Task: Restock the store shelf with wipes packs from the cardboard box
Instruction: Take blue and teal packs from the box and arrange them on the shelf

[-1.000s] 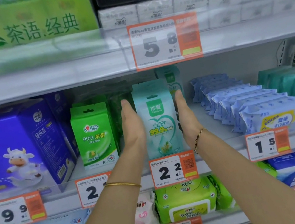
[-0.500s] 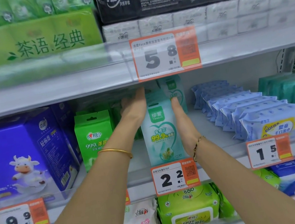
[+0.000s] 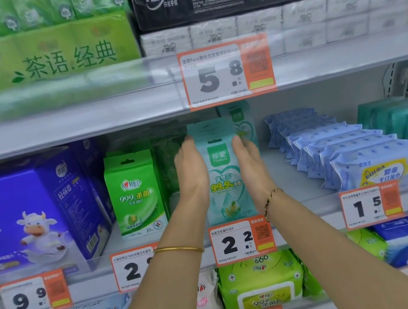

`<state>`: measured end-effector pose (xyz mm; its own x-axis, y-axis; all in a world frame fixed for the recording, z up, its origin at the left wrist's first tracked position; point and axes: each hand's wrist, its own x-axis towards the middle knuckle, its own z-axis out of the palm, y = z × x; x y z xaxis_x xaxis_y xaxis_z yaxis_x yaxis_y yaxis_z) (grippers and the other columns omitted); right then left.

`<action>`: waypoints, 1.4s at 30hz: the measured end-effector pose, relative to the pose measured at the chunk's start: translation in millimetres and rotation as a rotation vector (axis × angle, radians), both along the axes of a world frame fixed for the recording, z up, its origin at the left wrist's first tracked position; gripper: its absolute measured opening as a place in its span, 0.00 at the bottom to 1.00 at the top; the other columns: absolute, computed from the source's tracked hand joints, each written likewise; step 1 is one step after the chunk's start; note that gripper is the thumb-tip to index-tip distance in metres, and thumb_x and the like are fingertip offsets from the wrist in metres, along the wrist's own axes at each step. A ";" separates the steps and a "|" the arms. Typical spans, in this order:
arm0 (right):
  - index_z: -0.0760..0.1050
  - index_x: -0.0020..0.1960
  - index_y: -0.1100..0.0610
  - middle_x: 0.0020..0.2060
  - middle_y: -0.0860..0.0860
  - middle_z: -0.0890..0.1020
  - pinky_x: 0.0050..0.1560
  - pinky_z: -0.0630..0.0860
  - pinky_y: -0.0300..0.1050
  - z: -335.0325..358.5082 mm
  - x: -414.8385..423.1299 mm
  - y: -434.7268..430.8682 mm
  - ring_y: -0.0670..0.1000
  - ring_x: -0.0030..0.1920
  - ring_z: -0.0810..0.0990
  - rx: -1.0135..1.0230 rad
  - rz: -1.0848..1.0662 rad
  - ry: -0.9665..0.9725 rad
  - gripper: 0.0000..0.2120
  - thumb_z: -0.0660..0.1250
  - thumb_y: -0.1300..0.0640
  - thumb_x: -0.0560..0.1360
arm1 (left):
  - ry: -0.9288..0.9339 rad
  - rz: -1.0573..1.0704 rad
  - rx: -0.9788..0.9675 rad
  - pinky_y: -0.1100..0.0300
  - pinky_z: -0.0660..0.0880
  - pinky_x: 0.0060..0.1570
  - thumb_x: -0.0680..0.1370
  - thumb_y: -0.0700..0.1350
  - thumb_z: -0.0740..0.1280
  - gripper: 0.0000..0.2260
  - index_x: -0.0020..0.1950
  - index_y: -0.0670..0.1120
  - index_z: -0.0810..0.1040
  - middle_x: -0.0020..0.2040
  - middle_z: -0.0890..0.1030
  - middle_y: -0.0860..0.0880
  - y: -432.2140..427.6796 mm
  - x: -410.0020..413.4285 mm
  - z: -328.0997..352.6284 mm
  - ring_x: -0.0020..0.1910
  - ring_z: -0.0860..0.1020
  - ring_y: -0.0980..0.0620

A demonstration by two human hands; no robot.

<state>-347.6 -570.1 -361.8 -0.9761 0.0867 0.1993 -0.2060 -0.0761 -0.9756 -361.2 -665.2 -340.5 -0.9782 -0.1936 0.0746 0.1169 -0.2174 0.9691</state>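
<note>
- Wipes pack, teal with a heart print, stands upright at the front of the middle shelf, directly above the price tag marked 2.2.
- The left hand lies flat against the pack's left side, fingers straight and together, pointing toward the back of the shelf.
- The right hand mirrors it on the pack's right side, fingers likewise straight.
- Neither hand curls round the pack; it is pressed between two flat palms.
- A second teal pack stands behind the first, partly hidden.
- A green pack stands just beside the left hand, and a blue box with a cartoon cow sits further left.
- A row of pale blue packs lies overlapped to the right, apart from the right hand.
- A gold bangle circles the left wrist, and a thin chain bracelet circles the right.
</note>
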 end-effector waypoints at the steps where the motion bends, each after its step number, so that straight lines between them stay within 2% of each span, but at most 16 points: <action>1: 0.61 0.61 0.42 0.54 0.43 0.73 0.48 0.71 0.35 -0.9 0.2 -0.4 0.39 0.49 0.75 -0.003 -0.006 0.003 0.10 0.53 0.44 0.80 | -0.020 0.000 0.022 0.41 0.77 0.56 0.66 0.59 0.59 0.25 0.54 0.46 0.81 0.52 0.84 0.44 0.6 -2.1 -3.5 0.53 0.81 0.39; 5: 0.61 0.64 0.42 0.51 0.43 0.75 0.48 0.75 0.36 -2.9 -0.9 -3.0 0.39 0.48 0.76 -0.002 -0.003 0.015 0.13 0.53 0.45 0.80 | -0.114 -0.013 0.066 0.40 0.76 0.56 0.59 0.66 0.65 0.31 0.57 0.52 0.80 0.60 0.80 0.45 -9.8 -35.0 -29.7 0.54 0.81 0.41; 8: 0.60 0.71 0.47 0.50 0.40 0.74 0.39 0.72 0.24 -2.4 2.0 -3.6 0.35 0.46 0.74 0.015 0.005 0.005 0.19 0.53 0.45 0.81 | -0.084 -0.031 0.038 0.45 0.77 0.57 0.70 0.63 0.58 0.25 0.55 0.49 0.82 0.53 0.84 0.45 -3.4 2.8 -11.4 0.53 0.82 0.42; 10: 0.58 0.73 0.49 0.57 0.41 0.71 0.48 0.67 0.24 -3.8 3.0 -2.8 0.39 0.52 0.71 0.034 0.014 -0.009 0.22 0.51 0.45 0.81 | -0.077 -0.039 0.038 0.45 0.74 0.61 0.74 0.65 0.51 0.27 0.57 0.51 0.81 0.54 0.84 0.46 -1.3 11.2 -11.9 0.56 0.81 0.43; 14: 0.57 0.75 0.48 0.70 0.43 0.65 0.68 0.57 0.40 -7.8 5.4 0.0 0.43 0.68 0.63 0.024 0.009 -0.045 0.25 0.48 0.41 0.80 | -0.133 -0.007 0.038 0.44 0.65 0.69 0.61 0.74 0.49 0.40 0.63 0.55 0.77 0.64 0.78 0.48 -2.1 10.5 -24.2 0.66 0.73 0.45; 16: 0.57 0.75 0.48 0.73 0.45 0.63 0.72 0.56 0.44 -8.5 7.9 -0.3 0.46 0.73 0.61 0.052 0.010 -0.068 0.26 0.47 0.40 0.80 | -0.151 0.020 0.016 0.44 0.65 0.70 0.60 0.75 0.48 0.42 0.64 0.55 0.76 0.65 0.77 0.48 -0.6 11.8 -25.4 0.66 0.73 0.45; 18: 0.57 0.75 0.49 0.73 0.46 0.63 0.72 0.56 0.45 -8.6 8.8 -1.0 0.47 0.73 0.61 0.069 -0.007 -0.078 0.26 0.47 0.41 0.80 | -0.139 0.023 -0.032 0.45 0.64 0.70 0.65 0.75 0.47 0.40 0.66 0.54 0.74 0.67 0.75 0.50 1.3 13.3 -25.0 0.67 0.72 0.47; 20: 0.59 0.74 0.52 0.73 0.48 0.65 0.74 0.58 0.47 -8.8 14.7 -2.9 0.48 0.72 0.63 0.069 -0.129 -0.017 0.25 0.50 0.43 0.81 | -0.098 0.051 -0.108 0.47 0.63 0.71 0.67 0.75 0.48 0.38 0.67 0.55 0.73 0.68 0.74 0.52 -2.9 21.5 -24.6 0.67 0.71 0.49; 23: 0.67 0.69 0.57 0.67 0.51 0.72 0.70 0.66 0.47 -8.7 43.8 -11.1 0.47 0.68 0.70 0.038 -0.370 0.305 0.20 0.57 0.52 0.78 | 0.178 0.287 -0.248 0.58 0.62 0.70 0.80 0.57 0.51 0.22 0.69 0.50 0.70 0.67 0.73 0.53 -12.1 54.0 -29.0 0.67 0.69 0.56; 26: 0.70 0.63 0.50 0.62 0.47 0.75 0.64 0.68 0.32 -5.7 73.2 -44.1 0.41 0.63 0.73 0.019 -0.151 0.497 0.16 0.57 0.62 0.78 | 0.394 0.626 -0.309 0.61 0.66 0.64 0.77 0.47 0.55 0.18 0.64 0.46 0.72 0.59 0.72 0.52 -42.6 74.2 -35.2 0.61 0.70 0.55; 29: 0.64 0.72 0.55 0.67 0.46 0.70 0.68 0.63 0.31 -3.4 72.2 -84.7 0.41 0.67 0.68 0.148 0.119 0.348 0.20 0.56 0.63 0.80 | 0.320 0.711 -0.346 0.47 0.64 0.69 0.72 0.46 0.55 0.24 0.67 0.40 0.69 0.66 0.71 0.43 -79.2 56.1 -42.0 0.67 0.68 0.45; 32: 0.51 0.76 0.59 0.75 0.52 0.60 0.69 0.57 0.37 -3.4 45.1 -112.5 0.49 0.73 0.61 0.324 0.182 0.119 0.27 0.56 0.59 0.80 | 0.153 0.646 -0.329 0.50 0.56 0.75 0.80 0.45 0.55 0.24 0.76 0.43 0.59 0.76 0.62 0.46 -99.9 42.6 -35.4 0.75 0.60 0.49; 34: 0.48 0.77 0.61 0.75 0.55 0.59 0.69 0.59 0.41 -5.7 26.4 -121.1 0.53 0.73 0.61 0.370 0.195 -0.005 0.31 0.59 0.58 0.79 | 0.077 0.562 -0.311 0.51 0.57 0.74 0.81 0.50 0.52 0.23 0.76 0.45 0.59 0.75 0.62 0.48 -111.2 31.4 -33.0 0.74 0.61 0.49; 37: 0.48 0.77 0.58 0.74 0.54 0.62 0.72 0.61 0.49 -13.7 5.8 -130.4 0.54 0.72 0.63 0.340 0.226 -0.109 0.35 0.62 0.51 0.77 | -0.053 0.440 -0.245 0.53 0.63 0.68 0.82 0.55 0.48 0.22 0.72 0.48 0.65 0.71 0.69 0.47 -120.6 23.2 -29.6 0.68 0.68 0.47; 39: 0.51 0.76 0.55 0.73 0.54 0.65 0.71 0.64 0.55 -19.3 -3.5 -138.1 0.54 0.71 0.67 0.338 0.235 -0.124 0.35 0.61 0.46 0.76 | -0.121 0.375 -0.238 0.52 0.62 0.68 0.82 0.58 0.47 0.24 0.74 0.48 0.63 0.73 0.67 0.47 -122.5 22.5 -30.4 0.70 0.66 0.47; 42: 0.52 0.76 0.55 0.70 0.53 0.69 0.69 0.67 0.52 -23.6 -11.8 -147.3 0.54 0.68 0.70 0.309 0.237 -0.091 0.31 0.61 0.50 0.77 | -0.151 0.372 -0.253 0.51 0.62 0.68 0.81 0.58 0.48 0.25 0.73 0.48 0.63 0.71 0.68 0.47 -128.3 20.2 -30.7 0.69 0.67 0.46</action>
<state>-359.4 -717.4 -385.4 -0.9768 -0.1934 0.0925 -0.1297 0.1892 -0.9733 -341.0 -793.5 -371.2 -0.8495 -0.5269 0.0271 -0.0039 0.0576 0.9983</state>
